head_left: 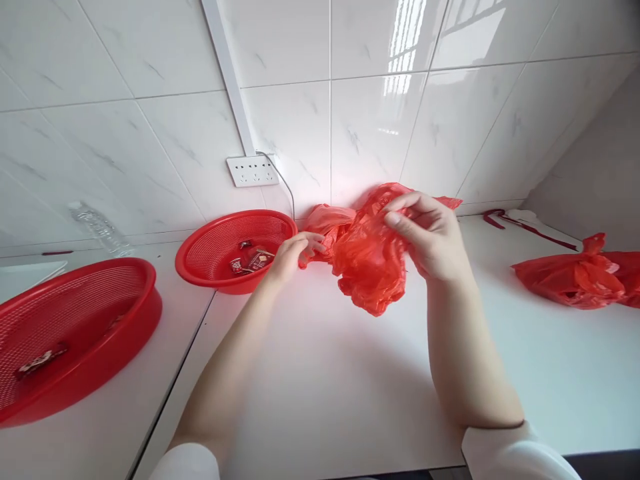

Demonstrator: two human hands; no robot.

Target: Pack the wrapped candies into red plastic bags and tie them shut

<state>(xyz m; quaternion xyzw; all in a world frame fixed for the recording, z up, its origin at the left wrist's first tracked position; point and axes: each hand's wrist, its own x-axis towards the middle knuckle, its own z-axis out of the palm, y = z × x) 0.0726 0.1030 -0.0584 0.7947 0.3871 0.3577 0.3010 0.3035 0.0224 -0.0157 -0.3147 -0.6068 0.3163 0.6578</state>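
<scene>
Pinched between the thumb and fingers of my right hand (pixel 430 230) is a thin red plastic bag (pixel 373 267), which hangs crumpled above the white table. My left hand (pixel 294 255) is beside the bag, its fingers apart and reaching to the edge of more red plastic bags (pixel 327 220) bunched against the wall. Whether those fingertips touch the plastic I cannot tell. Just left of that hand stands a red mesh basket (pixel 200 267) with several small dark-red packets (pixel 257 260) in it.
A larger red basket (pixel 145 293) with a few packets stands at the left, a clear plastic bottle (pixel 103 230) behind it. Tied red bags (pixel 570 277) lie at the right, near a dark-red strap (pixel 543 233). A power socket strip (pixel 253 171) with a cable is on the tiled wall.
</scene>
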